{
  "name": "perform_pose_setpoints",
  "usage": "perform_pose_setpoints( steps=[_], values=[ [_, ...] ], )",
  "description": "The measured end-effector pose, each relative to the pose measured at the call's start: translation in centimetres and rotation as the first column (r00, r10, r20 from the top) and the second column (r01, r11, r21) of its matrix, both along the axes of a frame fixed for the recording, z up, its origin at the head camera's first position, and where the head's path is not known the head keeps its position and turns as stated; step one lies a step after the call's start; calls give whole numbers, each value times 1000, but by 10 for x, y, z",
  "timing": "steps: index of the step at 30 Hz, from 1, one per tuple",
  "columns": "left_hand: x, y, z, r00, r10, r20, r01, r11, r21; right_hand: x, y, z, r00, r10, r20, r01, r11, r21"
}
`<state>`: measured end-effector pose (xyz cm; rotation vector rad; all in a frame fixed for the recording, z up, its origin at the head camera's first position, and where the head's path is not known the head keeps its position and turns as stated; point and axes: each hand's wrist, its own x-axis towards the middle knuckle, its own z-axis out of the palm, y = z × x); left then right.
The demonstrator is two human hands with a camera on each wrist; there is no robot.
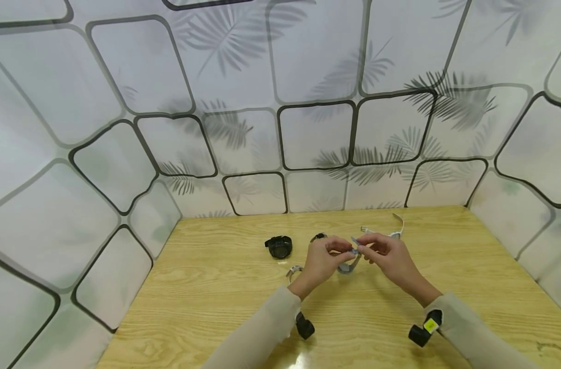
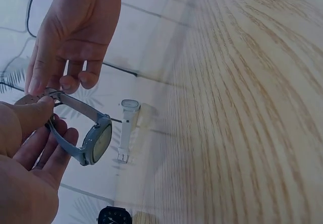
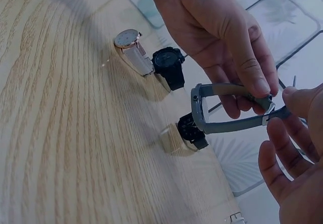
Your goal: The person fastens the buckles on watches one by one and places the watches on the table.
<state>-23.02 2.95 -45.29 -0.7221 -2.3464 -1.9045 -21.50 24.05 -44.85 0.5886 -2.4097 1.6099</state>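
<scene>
**Grey watch [image 2: 97,142] held up by its strap over a wooden tabletop [image 1: 206,287]**

Seen from the head camera, left to right. At the far left, a pale fabric backdrop [image 1: 68,215] with dark-outlined cells and leaf motifs rises beside the tabletop and continues behind it. A chunky black watch [image 1: 279,248] rests on the wood. Nearer the person stands a white-strapped watch [image 3: 127,38], its rim rose-gold in the right wrist view, partly hidden by the left forearm. The left hand [image 1: 321,260] pinches the grey watch's strap between thumb and fingers, close to the buckle [image 3: 268,117]; beyond this hand sits a dark square-faced watch [image 3: 190,128], partly covered. The grey watch is in front of the person, between the two hands and clear of the wood, its strap forming a loop with the dial hanging at the lower end. The right hand [image 1: 393,257] pinches the strap's end beside the buckle. Behind it, a white watch [image 1: 395,234] lies with its strap spread open. Both forearms wear light sleeves [image 1: 262,328], with a small black camera [image 1: 304,326] at each wrist.
</scene>
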Motion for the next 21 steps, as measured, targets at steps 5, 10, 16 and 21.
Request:
perform_pose_setpoints(
  steps=[5,10,16,21],
  values=[
    [0,-2,-2,1000,-20,16,19,996,84,-1,3,0,999,-14,-39,17,997,75],
    [0,-5,-4,1000,-29,4,28,995,91,-4,11,3,994,-15,-111,38,976,214],
    [0,-7,-4,999,-41,16,39,995,90,-9,18,15,981,63,-185,11,929,371],
    [1,-6,-4,999,-41,10,40,997,71,-10,20,28,975,144,-170,-55,895,442]
  ],
)
